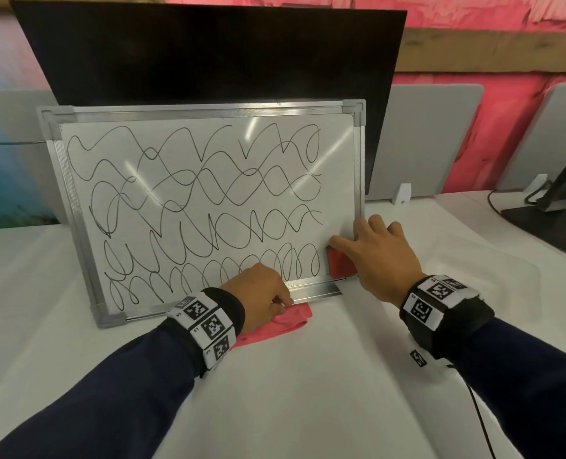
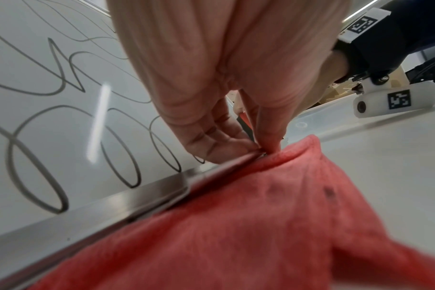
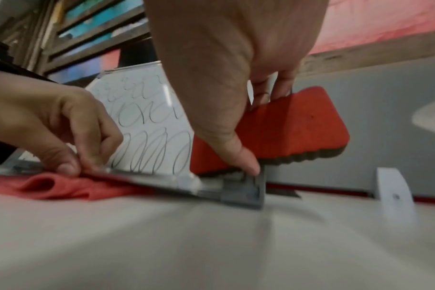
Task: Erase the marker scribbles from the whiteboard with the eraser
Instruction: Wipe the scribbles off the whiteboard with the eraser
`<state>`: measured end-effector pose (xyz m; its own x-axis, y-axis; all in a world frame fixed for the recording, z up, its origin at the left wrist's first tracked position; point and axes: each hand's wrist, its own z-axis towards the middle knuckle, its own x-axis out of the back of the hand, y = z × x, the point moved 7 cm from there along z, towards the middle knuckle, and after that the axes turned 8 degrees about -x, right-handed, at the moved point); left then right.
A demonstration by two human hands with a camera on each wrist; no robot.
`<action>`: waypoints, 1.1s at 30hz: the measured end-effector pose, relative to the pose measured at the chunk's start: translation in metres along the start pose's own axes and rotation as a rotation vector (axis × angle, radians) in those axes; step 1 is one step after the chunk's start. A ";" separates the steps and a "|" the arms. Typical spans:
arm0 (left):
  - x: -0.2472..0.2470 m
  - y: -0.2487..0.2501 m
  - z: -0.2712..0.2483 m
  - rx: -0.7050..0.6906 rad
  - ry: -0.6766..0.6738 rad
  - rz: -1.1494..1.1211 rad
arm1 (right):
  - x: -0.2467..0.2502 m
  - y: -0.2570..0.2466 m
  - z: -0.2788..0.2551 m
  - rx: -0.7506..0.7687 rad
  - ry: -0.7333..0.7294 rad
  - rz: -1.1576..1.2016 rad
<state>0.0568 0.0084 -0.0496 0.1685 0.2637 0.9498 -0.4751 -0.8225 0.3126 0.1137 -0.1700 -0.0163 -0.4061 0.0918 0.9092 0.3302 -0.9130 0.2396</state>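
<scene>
The whiteboard [image 1: 208, 193] leans back against a black screen, its face covered with black marker scribbles [image 1: 189, 180]. My right hand [image 1: 357, 246] grips the red eraser [image 1: 339, 265] at the board's lower right corner, thumb on the near side and fingers behind. The right wrist view shows the eraser [image 3: 286, 133] tilted, dark felt side down, just above the corner of the frame. My left hand [image 1: 281, 301] pinches the board's metal bottom rail [image 2: 137, 198] between thumb and fingers. A pink-red cloth [image 1: 275, 326] lies under that hand and the rail.
A large black monitor [image 1: 208, 54] stands behind the board. Grey divider panels [image 1: 430, 137] line the back right. Another monitor's black base [image 1: 549, 223] and its cable sit at the far right. A thin black cable [image 1: 480, 422] trails from my right wrist over the white table.
</scene>
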 end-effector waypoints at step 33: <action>0.001 -0.006 -0.007 -0.054 0.061 0.032 | 0.066 0.009 0.065 -0.250 0.215 0.528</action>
<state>0.0535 0.0177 -0.0502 0.1001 0.2696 0.9577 -0.5259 -0.8028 0.2810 0.1457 -0.1463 0.0677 -0.4134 -0.4556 0.7884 0.3339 -0.8813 -0.3342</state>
